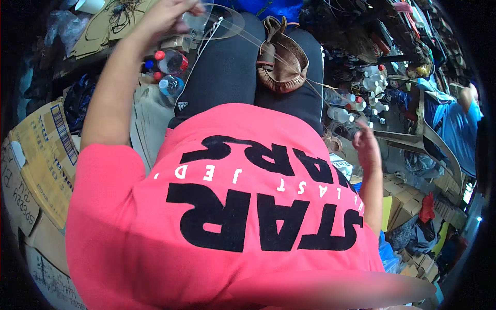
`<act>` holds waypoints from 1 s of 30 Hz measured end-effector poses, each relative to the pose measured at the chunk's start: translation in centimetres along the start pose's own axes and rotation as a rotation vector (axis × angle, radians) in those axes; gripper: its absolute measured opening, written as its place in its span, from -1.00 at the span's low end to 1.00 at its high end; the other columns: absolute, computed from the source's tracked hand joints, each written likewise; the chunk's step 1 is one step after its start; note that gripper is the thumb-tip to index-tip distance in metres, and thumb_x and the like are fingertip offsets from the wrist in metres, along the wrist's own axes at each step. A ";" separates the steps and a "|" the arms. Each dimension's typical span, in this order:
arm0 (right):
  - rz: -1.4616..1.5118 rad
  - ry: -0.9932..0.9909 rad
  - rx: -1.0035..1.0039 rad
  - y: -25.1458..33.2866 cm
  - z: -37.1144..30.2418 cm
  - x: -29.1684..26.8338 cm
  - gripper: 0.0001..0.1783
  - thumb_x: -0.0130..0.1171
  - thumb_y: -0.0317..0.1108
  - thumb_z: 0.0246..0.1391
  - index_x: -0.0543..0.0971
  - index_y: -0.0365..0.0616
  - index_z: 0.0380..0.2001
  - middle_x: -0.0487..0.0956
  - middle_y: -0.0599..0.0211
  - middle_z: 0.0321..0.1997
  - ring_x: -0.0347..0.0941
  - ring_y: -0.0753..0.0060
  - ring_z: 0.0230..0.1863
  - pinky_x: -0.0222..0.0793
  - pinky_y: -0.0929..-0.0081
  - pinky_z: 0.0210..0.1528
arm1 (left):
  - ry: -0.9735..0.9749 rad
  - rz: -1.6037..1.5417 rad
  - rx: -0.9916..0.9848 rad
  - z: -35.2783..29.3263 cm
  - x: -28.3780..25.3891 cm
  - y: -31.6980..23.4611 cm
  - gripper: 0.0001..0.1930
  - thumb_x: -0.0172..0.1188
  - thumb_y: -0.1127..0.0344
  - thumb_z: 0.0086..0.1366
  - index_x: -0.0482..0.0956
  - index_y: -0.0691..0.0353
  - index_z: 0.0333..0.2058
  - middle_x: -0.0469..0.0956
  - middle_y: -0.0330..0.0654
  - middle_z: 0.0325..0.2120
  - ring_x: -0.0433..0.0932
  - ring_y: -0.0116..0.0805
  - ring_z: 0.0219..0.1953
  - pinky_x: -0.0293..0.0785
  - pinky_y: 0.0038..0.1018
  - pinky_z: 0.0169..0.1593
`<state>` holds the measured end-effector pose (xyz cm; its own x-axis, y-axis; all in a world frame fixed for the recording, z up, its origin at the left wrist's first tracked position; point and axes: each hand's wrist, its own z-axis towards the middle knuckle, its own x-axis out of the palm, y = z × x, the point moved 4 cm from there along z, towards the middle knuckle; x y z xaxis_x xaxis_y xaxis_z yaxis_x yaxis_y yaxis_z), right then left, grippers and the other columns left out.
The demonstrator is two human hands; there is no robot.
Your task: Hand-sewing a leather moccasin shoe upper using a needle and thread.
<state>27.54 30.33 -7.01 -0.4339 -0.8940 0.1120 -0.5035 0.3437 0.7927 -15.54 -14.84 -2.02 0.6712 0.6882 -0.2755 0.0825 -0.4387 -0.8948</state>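
A brown leather shoe upper (281, 77) with a puckered, stitched toe lies across my thighs, its opening facing up. Pale thread (253, 39) passes through it and stretches out to both sides. At the upper left, my left hand (173, 18) is raised with its fingers closed on the thread, and a loose loop hangs beside it. Out to the right of my body, my right hand (367, 144) has curled fingers closed on the other length of thread, which shows only faintly there. Neither hand touches the shoe upper.
Several plastic bottles (173, 85) stand left of my legs, and more white bottles (372, 82) cluster at the right. A chair frame (434, 132) is beside a person in blue (454, 124). Cardboard boxes (46, 155) are stacked at the left.
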 end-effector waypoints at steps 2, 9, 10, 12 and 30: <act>-0.098 -0.382 -0.030 2.9 -0.1 -1.3 -0.35 0.00 0.13 0.12 0.31 0.03 0.20 0.42 0.31 0.02 0.34 0.47 -0.06 0.19 0.49 -0.09 | -0.090 0.471 0.222 -2.5 -4.5 0.8 -0.65 0.20 0.22 0.17 0.52 0.21 -0.09 0.54 -0.16 -0.22 0.50 -0.26 -0.08 0.37 -0.38 0.04; -0.771 0.066 -0.705 14.7 3.6 17.0 -0.56 0.22 -0.32 0.06 0.48 -0.01 0.05 0.47 0.42 -0.27 0.40 0.57 -0.21 0.32 0.62 -0.08 | -0.075 0.734 0.844 -5.5 10.2 -7.4 -0.64 0.29 0.38 -0.02 0.56 0.10 -0.16 0.49 -0.13 -0.17 0.45 -0.16 -0.05 0.38 -0.38 0.03; -0.794 0.208 -0.691 14.9 4.4 20.0 -0.58 0.26 -0.30 0.01 0.53 0.02 0.00 0.42 0.51 -0.39 0.35 0.61 -0.35 0.32 0.62 -0.24 | 0.037 0.731 0.829 -6.3 13.4 -7.6 -0.69 0.32 0.34 -0.06 0.57 0.15 -0.26 0.48 -0.14 -0.21 0.49 -0.12 -0.13 0.41 -0.33 -0.03; -1.018 0.297 -0.731 13.9 7.1 22.6 -0.61 0.31 -0.21 -0.06 0.56 -0.03 -0.12 0.39 0.36 -0.55 0.29 0.58 -0.51 0.24 0.53 -0.47 | 0.238 0.908 0.766 -5.9 18.1 -6.7 -0.75 0.33 0.30 -0.09 0.54 0.18 -0.38 0.45 -0.17 -0.28 0.53 -0.15 -0.23 0.43 -0.28 -0.10; -0.954 0.188 -0.505 9.9 4.3 22.5 -0.66 0.19 -0.22 0.05 0.44 -0.32 -0.54 0.37 0.18 -0.63 0.23 0.49 -0.56 0.23 0.45 -0.46 | 0.139 0.653 0.865 -5.6 21.3 -6.2 -0.68 0.29 0.12 0.03 0.46 0.22 -0.39 0.46 -0.07 -0.48 0.51 -0.04 -0.40 0.45 -0.26 -0.34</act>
<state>9.56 14.83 0.81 0.1144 -0.7739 -0.6229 -0.1894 -0.6325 0.7511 2.39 -0.74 -0.40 0.4789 0.3756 -0.7935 -0.8291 -0.1035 -0.5494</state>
